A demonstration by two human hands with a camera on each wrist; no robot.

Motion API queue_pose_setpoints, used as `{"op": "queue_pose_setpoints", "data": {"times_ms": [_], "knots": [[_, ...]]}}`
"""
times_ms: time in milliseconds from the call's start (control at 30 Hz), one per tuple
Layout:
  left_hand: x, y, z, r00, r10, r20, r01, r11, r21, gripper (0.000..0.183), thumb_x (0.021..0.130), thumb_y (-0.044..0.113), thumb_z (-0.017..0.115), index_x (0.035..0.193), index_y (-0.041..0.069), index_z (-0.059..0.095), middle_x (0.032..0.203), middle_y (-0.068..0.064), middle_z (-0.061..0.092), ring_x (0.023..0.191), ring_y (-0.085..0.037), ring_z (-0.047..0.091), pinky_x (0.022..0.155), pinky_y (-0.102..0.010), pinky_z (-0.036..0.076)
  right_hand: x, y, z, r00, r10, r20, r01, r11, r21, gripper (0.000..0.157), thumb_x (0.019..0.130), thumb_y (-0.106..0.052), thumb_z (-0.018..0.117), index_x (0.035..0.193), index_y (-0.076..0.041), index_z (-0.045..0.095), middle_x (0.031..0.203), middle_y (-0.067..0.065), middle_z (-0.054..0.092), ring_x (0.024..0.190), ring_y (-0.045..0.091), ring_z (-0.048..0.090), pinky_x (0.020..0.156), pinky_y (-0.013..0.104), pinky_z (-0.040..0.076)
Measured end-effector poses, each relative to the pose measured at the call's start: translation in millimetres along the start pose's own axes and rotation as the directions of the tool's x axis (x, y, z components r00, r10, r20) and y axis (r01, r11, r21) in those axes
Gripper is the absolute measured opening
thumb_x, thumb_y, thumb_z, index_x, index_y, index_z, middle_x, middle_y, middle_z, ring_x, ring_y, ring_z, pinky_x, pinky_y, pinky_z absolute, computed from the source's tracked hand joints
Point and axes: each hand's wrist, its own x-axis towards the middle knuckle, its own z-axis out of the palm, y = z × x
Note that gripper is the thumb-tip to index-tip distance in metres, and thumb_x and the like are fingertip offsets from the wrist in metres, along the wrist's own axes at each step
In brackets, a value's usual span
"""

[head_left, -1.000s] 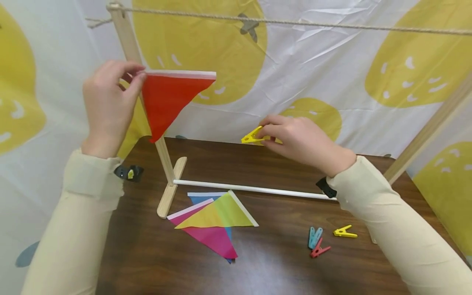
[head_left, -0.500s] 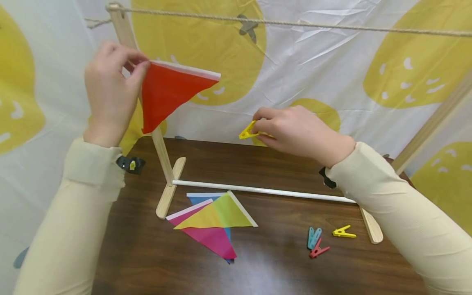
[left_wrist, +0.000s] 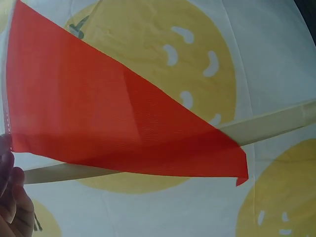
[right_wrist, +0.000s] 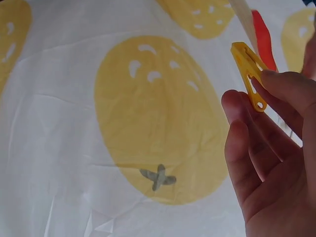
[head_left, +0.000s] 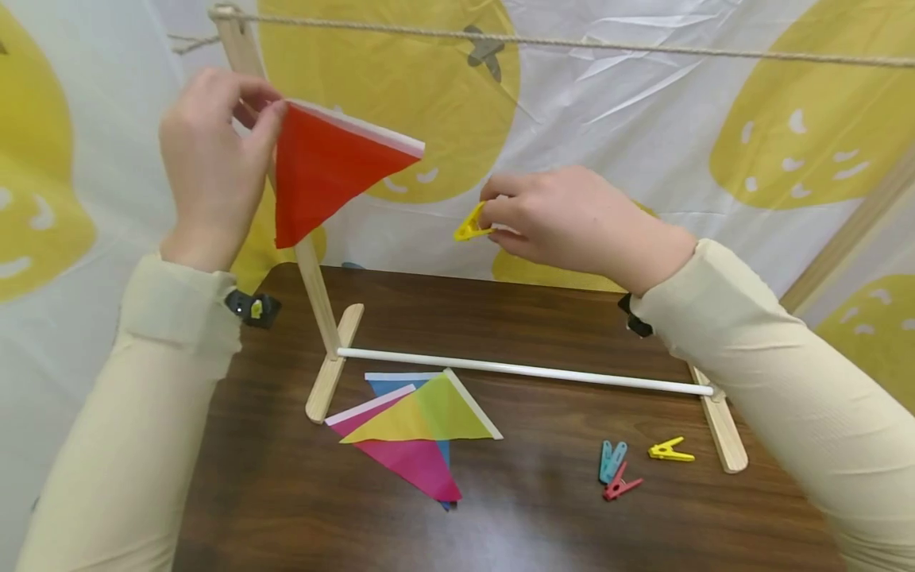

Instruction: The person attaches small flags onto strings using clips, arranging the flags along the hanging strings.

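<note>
My left hand pinches one upper corner of a red triangular flag by its white top band, below the rope. The band slopes down to the right and the flag's point hangs in front of the left post. In the left wrist view the red flag fills much of the picture, with fingertips at its corner on the left. Between thumb and fingers, my right hand pinches a yellow clothespin, to the right of the flag and below the rope. The right wrist view shows this yellow clothespin from nearer.
A wooden post on a foot carries the rope at left; a white rod runs low between the feet. Blue, magenta and yellow-green flags lie overlapped on the table. Blue clothespins, a red clothespin and a yellow clothespin lie at right.
Both hands have risen, the left with the red flag and the right with the yellow clothespin, which also moved slightly left. The flag's white band, level before, now tilts down to the right.
</note>
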Motion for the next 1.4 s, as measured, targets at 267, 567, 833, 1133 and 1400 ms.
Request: {"op": "queue_pose_setpoints", "data": {"times_ms": [267, 567, 833, 1133, 1400], "knots": [[7.5, 1.8, 1.6, 0.998, -0.032, -0.054, 0.031, 0.999, -0.013, 0.035, 0.087, 0.035, 0.052, 0.095, 0.005, 0.067, 0.087, 0.006, 0.044, 0.088, -0.016, 0.049, 0.076, -0.023, 0.036, 0, 5, -14.4, 0.997, 0.044, -0.07, -0.044, 0.999, -0.003, 0.007, 0.081, -0.014, 0.061, 0.086, -0.012, 0.066, 0.092, -0.001, 0.058, 0.056, 0.013, 0.051, 0.05, 0.034, 0.042], [17.6, 8.7, 0.2, 0.991, -0.066, -0.112, 0.059, 0.996, -0.067, 0.032, 0.086, 0.034, 0.054, 0.093, 0.005, 0.067, 0.097, 0.022, 0.033, 0.092, -0.007, 0.044, 0.078, -0.014, 0.034, 3, 6, -28.1, 0.995, 0.063, -0.076, -0.062, 0.998, 0.008, 0.009, 0.082, -0.016, 0.061, 0.086, -0.01, 0.067, 0.092, 0.0, 0.058, 0.065, 0.011, 0.057, 0.054, 0.033, 0.044], [25.3, 12.0, -3.5, 0.993, -0.008, -0.122, 0.006, 1.0, -0.016, 0.038, 0.088, 0.037, 0.049, 0.096, 0.003, 0.065, 0.12, 0.015, 0.041, 0.108, 0.002, 0.03, 0.084, -0.015, 0.032, 3, 2, -37.3, 0.994, 0.061, -0.094, -0.058, 0.998, 0.03, 0.011, 0.082, -0.018, 0.061, 0.087, -0.011, 0.067, 0.093, -0.001, 0.058, 0.067, 0.01, 0.057, 0.054, 0.031, 0.043], [22.8, 19.0, -10.2, 0.999, -0.03, -0.043, 0.032, 0.999, 0.044, 0.045, 0.09, 0.043, 0.04, 0.104, 0.006, 0.062, 0.13, 0.021, 0.04, 0.111, 0.002, 0.032, 0.085, -0.014, 0.034, 3, 1, -39.4, 0.992, 0.044, -0.118, -0.04, 0.999, 0.032, 0.009, 0.082, -0.016, 0.062, 0.087, -0.01, 0.067, 0.093, 0.0, 0.059, 0.067, 0.011, 0.058, 0.054, 0.033, 0.044], [25.9, 20.5, -11.3, 0.998, -0.061, -0.025, 0.063, 0.997, 0.046, 0.044, 0.09, 0.043, 0.04, 0.105, 0.008, 0.061, 0.123, 0.018, 0.047, 0.108, 0.001, 0.033, 0.084, -0.015, 0.035, -1, 8, -39.5, 0.988, 0.065, -0.141, -0.061, 0.997, 0.038, 0.009, 0.08, -0.015, 0.062, 0.087, -0.01, 0.067, 0.093, 0.0, 0.059, 0.067, 0.011, 0.058, 0.053, 0.033, 0.042]]}}
